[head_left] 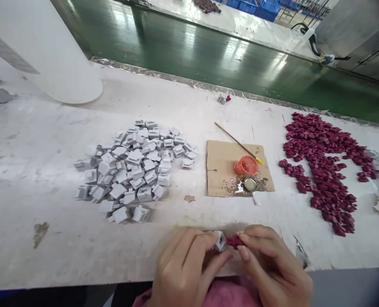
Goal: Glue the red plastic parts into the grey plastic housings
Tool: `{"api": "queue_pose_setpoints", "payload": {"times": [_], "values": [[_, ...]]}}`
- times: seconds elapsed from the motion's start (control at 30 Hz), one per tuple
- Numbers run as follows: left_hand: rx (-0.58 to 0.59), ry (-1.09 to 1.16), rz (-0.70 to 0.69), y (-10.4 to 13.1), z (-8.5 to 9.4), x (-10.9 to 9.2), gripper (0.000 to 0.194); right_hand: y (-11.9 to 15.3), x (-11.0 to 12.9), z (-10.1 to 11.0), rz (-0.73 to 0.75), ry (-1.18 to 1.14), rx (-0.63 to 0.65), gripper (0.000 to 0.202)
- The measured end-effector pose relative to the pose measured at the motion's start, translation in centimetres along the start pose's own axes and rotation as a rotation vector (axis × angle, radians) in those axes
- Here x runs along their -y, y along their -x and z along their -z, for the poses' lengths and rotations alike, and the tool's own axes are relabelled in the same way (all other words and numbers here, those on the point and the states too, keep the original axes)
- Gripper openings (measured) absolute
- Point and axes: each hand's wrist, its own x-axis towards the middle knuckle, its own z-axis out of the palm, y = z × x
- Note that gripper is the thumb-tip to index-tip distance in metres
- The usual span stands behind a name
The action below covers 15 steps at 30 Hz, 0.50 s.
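Near the front edge of the table, my left hand (pixel 186 260) grips a small grey plastic part (pixel 220 241) whose hollow end faces right. Between the thumb and fingers of my right hand (pixel 269 260) is a small maroon plastic part (pixel 234 241). Its left tip sits right at the grey part's opening; whether it has entered I cannot tell. A heap of similar grey parts (pixel 134 166) lies to the left. On the right spreads a large pile of maroon parts (pixel 323 170).
A piece of cardboard (pixel 221 170) carries a red cup (pixel 246 165), a small round lid (pixel 250 183) and a yellow-tipped stick (pixel 238 143). One grey-and-maroon piece (pixel 224 98) lies near a green conveyor belt (pixel 176 42). A white cylinder (pixel 58 55) stands back left.
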Motion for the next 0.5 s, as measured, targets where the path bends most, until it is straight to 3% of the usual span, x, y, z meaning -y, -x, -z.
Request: {"api": "queue_pose_setpoints", "payload": {"times": [0.37, 0.5], "values": [[-0.002, -0.024, -0.009, -0.1, 0.1, -0.2, 0.009, -0.7, 0.1, -0.5, 0.096, 0.005, 0.079, 0.027], [0.014, 0.0, -0.033, -0.2, 0.2, -0.1, 0.01, -1.2, 0.3, -0.3, 0.101, 0.013, 0.162, 0.025]]}}
